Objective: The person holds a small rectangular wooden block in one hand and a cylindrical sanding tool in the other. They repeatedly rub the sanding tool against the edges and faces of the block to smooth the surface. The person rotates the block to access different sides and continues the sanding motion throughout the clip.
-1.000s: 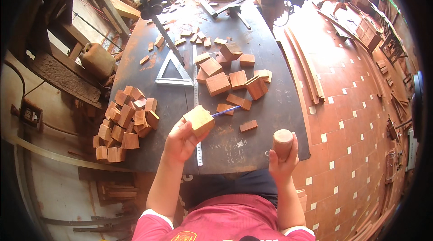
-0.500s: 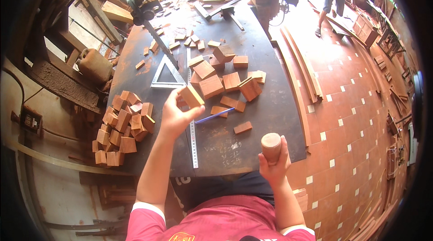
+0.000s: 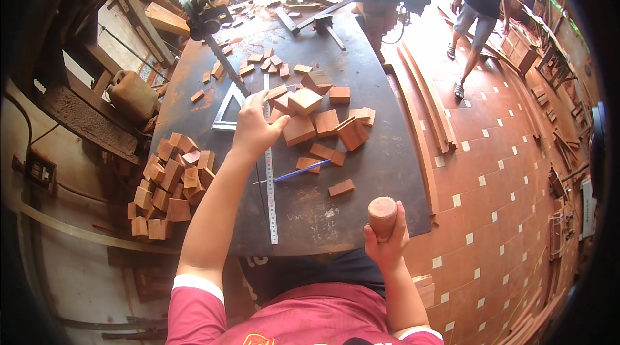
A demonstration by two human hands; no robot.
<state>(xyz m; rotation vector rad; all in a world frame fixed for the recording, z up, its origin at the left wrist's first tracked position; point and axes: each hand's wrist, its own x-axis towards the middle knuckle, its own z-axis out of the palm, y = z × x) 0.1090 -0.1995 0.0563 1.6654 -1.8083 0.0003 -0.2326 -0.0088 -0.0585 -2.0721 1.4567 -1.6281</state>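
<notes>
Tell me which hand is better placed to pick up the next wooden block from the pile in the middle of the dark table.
Left. The left hand already reaches the pile of wooden blocks; the right hand grips a round wooden cylinder near the table edge.

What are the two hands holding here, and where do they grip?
The right hand wraps the lower end of a round wooden piece. The left hand reaches among wooden blocks; a grip cannot be told.

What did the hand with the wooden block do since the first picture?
The left hand carried its wooden block away from the person's body and forward to the pile of blocks in the middle of the table; its fingers are now at the block there. The right hand went on holding the round wooden piece near the table's edge. The ruler and blue pen stayed put.
</notes>
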